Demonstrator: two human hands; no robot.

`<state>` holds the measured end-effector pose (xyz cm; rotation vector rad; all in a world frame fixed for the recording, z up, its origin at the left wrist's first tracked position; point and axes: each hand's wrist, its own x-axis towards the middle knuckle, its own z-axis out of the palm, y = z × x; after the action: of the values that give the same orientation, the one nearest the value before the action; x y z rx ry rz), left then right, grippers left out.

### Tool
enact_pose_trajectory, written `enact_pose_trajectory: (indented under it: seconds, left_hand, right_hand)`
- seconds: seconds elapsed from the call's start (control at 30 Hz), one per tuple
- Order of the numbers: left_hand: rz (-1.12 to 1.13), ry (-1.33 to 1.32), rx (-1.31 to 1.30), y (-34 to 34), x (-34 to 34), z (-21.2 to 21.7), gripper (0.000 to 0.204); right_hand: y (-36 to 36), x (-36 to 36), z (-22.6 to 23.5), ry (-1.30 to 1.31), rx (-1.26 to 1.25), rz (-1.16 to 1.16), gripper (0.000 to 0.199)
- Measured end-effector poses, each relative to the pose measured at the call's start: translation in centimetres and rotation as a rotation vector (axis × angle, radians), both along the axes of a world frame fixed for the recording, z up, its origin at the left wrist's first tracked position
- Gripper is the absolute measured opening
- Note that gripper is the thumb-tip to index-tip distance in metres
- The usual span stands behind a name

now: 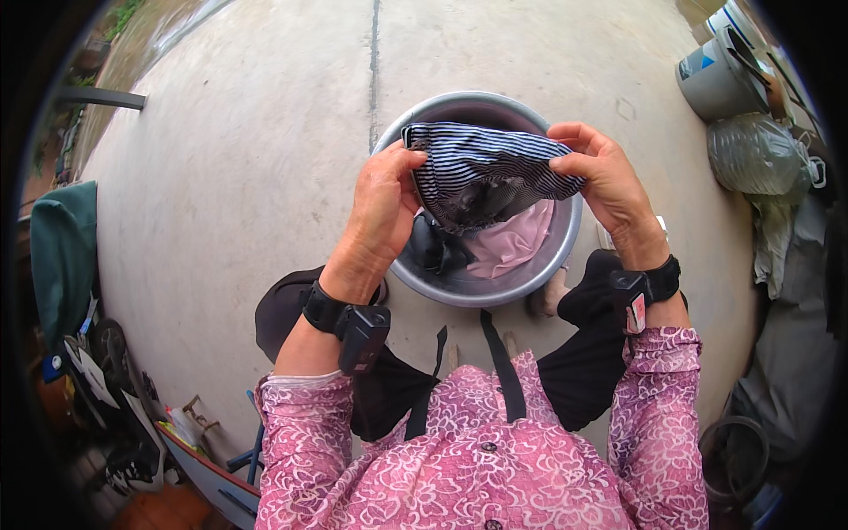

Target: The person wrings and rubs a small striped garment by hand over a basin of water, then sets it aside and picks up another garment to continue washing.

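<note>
A grey bucket [714,81] and clear plastic jug [757,155] crowd the concrete floor's [238,159] right edge. Left hand [382,205] and right hand [601,177], fingers pinched closed, stretch a striped cloth [481,168] above a metal basin [484,287] holding pink fabric [512,243]. Bare floor lies left and beyond.
</note>
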<state>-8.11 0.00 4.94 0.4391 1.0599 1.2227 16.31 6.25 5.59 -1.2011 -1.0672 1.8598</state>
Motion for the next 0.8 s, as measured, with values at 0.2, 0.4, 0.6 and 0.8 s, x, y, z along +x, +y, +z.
enact_pose_trajectory:
  seconds: [0.2,0.4,0.6,0.8]
  left_hand:
    - [-0.117,-0.120,0.026,0.1,0.6,0.4,0.027]
    - [-0.173,-0.103,0.039,0.5,2.0,0.7,0.021]
    - [-0.188,-0.101,0.030,0.7,2.6,0.8,0.019]
    - [-0.218,-0.080,-0.001,0.7,3.0,0.8,0.019]
  right_hand:
    - [-0.4,-0.8,0.7,-0.085,0.039,-0.071,0.029]
    - [-0.5,-2.6,0.6,-0.052,0.057,-0.016,0.023]
    - [-0.6,-3.9,1.6,-0.127,0.119,0.023,0.024]
    - [-0.5,-4.1,1.6,-0.176,0.173,0.032,0.026]
